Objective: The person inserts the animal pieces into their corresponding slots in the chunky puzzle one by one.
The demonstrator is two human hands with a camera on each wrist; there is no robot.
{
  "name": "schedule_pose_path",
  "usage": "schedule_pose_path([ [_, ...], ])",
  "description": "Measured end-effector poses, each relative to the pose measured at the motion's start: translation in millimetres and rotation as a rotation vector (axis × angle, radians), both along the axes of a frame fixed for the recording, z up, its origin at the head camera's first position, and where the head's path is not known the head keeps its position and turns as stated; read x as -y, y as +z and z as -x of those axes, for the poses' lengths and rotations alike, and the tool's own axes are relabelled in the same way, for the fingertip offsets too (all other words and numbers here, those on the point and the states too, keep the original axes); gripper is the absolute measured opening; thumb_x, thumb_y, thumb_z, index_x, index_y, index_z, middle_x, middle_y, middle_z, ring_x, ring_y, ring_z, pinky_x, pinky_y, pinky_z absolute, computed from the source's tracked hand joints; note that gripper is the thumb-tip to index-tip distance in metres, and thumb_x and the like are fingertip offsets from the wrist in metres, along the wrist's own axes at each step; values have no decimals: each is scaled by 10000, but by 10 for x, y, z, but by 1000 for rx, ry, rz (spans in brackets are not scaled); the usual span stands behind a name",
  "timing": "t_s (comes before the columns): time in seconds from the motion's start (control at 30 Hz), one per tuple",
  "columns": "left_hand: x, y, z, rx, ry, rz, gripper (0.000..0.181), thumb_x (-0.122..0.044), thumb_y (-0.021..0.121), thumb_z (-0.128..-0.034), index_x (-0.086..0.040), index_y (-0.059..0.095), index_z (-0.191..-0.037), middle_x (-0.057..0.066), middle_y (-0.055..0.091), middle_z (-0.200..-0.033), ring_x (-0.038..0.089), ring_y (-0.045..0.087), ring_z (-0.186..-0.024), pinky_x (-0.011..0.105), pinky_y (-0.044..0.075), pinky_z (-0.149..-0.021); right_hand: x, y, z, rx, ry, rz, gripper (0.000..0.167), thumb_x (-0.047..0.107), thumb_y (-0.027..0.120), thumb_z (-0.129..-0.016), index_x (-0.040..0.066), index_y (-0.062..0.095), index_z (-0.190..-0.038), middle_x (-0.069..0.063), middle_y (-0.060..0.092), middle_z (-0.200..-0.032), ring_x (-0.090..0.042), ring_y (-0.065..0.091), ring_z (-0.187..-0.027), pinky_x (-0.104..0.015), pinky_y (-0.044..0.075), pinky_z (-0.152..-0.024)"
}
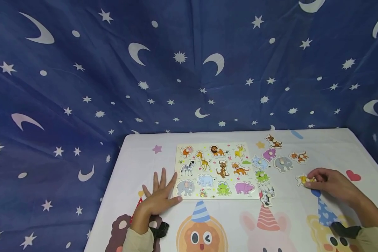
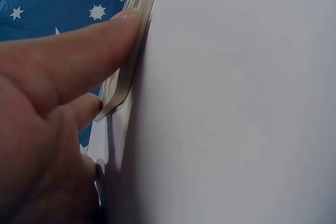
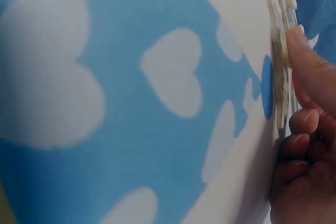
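Observation:
A pale animal puzzle board lies flat on the table, covered with animal pictures such as a lion, zebra and frog. My left hand is spread at its lower left corner. In the left wrist view the thumb touches the board's edge. Off to the right, my right hand pinches a yellow animal puzzle piece between thumb and fingers; they hide part of it, so which animal it is I cannot tell. The right wrist view shows the thumb against the thin piece edge-on, close to the tabletop.
Between board and right hand lie loose knobbed pieces: kangaroo, hippo, rhino, elephant, tiger, frog and zebra. The tablecloth has cartoon prints; a starry blue curtain hangs behind.

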State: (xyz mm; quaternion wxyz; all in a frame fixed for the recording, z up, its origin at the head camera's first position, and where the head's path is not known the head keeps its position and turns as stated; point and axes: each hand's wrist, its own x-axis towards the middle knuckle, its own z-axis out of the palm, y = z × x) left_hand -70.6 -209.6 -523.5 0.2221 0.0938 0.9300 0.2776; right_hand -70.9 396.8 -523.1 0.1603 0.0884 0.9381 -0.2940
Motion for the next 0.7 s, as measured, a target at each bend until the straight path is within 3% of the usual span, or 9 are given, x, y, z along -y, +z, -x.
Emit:
schedule_pose_path([
  [0.3, -6, 21, -11, -14, -2, -16, 893, -526, 652, -941, -319, 146, -1647, 138, -219, -1699, 451, -311, -1513, 792, -289, -1014, 33, -9, 26, -17, -12, -19, 609, 523, 798, -837, 25, 700, -1175, -60, 540, -878, -212, 502, -893, -250, 375, -624],
  [0.7, 4, 2, -26, -19, -6, -15, 898, -543, 654, -937, -315, 156, -1648, 152, -216, -1698, 467, -300, -1512, 811, -275, -1004, 89, -73, -49, -61, -10, 12, 574, 495, 744, -904, 18, 699, -1220, -69, 604, -935, -151, 505, -874, -218, 405, -634],
])
